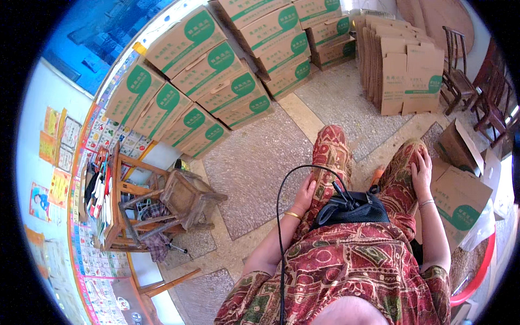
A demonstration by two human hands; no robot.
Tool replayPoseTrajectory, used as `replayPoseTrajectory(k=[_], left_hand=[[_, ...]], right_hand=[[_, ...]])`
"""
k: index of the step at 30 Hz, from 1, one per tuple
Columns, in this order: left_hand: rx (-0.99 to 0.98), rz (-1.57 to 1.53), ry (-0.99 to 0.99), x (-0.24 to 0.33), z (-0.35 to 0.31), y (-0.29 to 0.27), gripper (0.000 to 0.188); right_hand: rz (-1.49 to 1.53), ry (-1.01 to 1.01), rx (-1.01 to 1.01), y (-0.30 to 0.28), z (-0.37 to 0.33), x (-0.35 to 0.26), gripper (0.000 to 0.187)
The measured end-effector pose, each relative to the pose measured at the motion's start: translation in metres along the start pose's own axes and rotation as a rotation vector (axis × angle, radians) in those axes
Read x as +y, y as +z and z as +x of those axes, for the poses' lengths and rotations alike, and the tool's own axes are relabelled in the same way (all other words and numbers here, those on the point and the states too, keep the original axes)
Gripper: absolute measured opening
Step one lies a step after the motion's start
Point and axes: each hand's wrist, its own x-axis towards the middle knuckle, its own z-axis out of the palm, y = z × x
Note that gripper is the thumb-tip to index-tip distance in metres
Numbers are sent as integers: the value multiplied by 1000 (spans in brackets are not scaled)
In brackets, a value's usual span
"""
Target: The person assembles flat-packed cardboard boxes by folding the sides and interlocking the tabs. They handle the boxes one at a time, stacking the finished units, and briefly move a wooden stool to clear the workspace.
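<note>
My left hand [304, 196] rests against the outer side of my left thigh, its fingers laid along the patterned trousers [331, 154] and holding nothing. On top of my right knee lies my right hand [421, 169], fingers stretched out and slightly apart. Across my lap sits a black mesh pouch [374, 208] with a black cable [279, 227] that loops up over my left leg. Neither hand touches the pouch. Right of my right leg stands an open cardboard box [460, 197] with a green round mark.
Stacked cardboard boxes [222, 92] line the far left wall. Flattened cartons [403, 76] lean upright at the far right, beside wooden chairs [457, 70]. A worn wooden stool [187, 197] lies at the left. A red-rimmed basin [490, 254] holding brown contents is at my right.
</note>
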Motion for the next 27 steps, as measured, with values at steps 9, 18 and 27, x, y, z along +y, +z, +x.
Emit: replayPoseTrajectory(k=[9, 18, 27], left_hand=[[-20, 2, -7, 1, 0, -4, 53], [-36, 40, -7, 9, 0, -9, 50], [-78, -137, -93, 21, -4, -9, 44]], right_hand=[[-17, 98, -51, -1, -2, 0, 47], [-31, 141, -59, -2, -7, 3, 45], [23, 135, 6, -6, -10, -1, 46]])
